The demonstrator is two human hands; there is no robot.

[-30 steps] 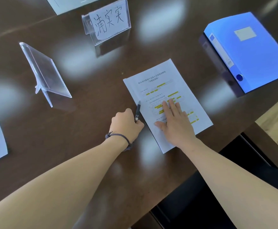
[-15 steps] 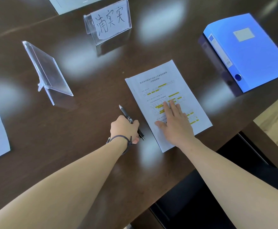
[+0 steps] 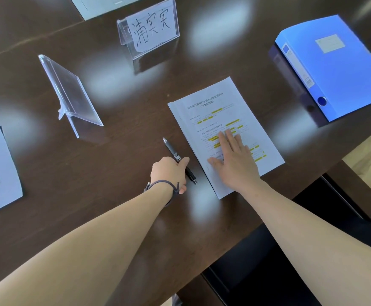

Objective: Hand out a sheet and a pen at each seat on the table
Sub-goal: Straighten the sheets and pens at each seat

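Dark wooden table (image 3: 118, 168) is carrying a sheet (image 3: 215, 111), lying near its edge under the right hand (image 3: 235, 160), whose flat, spread fingers are pressing it. Just left, the left hand (image 3: 169, 173) is pinching a pen (image 3: 171, 150) lying on the wood.

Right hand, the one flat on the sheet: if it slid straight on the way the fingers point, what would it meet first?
The right hand would cross the sheet and then probably reach the name card stand, though the line could pass just right of it.
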